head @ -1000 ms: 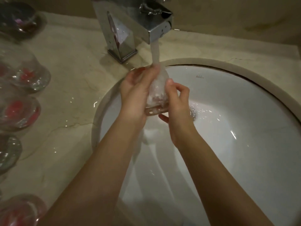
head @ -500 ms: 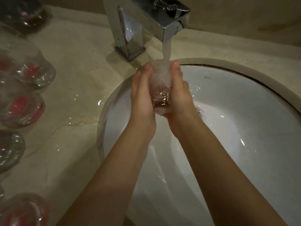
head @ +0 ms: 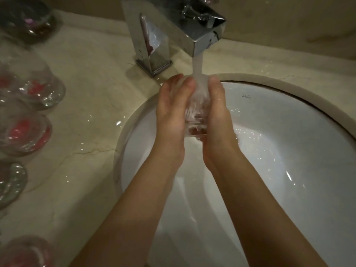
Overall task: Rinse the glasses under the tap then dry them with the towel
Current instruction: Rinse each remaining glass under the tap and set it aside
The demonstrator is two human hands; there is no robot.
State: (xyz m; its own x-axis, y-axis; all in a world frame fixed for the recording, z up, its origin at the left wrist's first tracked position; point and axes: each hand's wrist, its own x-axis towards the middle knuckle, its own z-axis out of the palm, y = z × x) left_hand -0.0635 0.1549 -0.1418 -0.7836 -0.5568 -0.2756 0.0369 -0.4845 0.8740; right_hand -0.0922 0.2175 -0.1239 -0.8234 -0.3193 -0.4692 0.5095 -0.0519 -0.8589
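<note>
A small clear glass [head: 196, 114] is upright between my two hands over the white sink [head: 300, 143]. My left hand [head: 170, 112] cups its left side and my right hand [head: 218, 116] cups its right side, fingers pointing up toward the spout. Water [head: 197, 66] runs from the chrome tap [head: 173, 31] straight into the glass and spills over it. My palms hide most of the glass. No towel is in view.
Several clear glasses with red inside stand in a column on the wet marble counter [head: 92, 116] at the left, among them one [head: 40, 87] by the tap and another [head: 25, 133] below it. A dark glass [head: 32, 22] sits at the far left corner.
My hands have gone from turning the glass with the fingertips to cupping it on both sides. The glass now sits squarely under the stream.
</note>
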